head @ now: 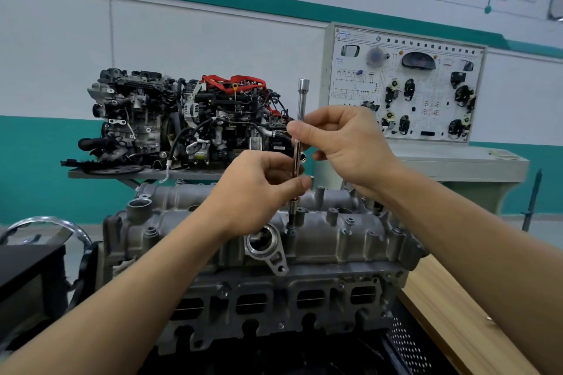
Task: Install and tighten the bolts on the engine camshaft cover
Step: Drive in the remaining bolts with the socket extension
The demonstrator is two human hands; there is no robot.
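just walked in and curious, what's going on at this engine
A person is working on the aluminium camshaft cover. Both hands pinch a long extension bar held upright: the left hand low on the shaft, the right hand higher up. The bar's lower end sits at a bolt position near the cover's middle. No ratchet is on its top end, so this is probably turning by finger.

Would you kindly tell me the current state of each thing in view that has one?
Extension bar: upright, tip down on the camshaft cover.
Camshaft cover: lying level, top side up, under the bar's tip.
Left hand: pinches the bar's lower shaft.
Right hand: pinches the bar's middle.
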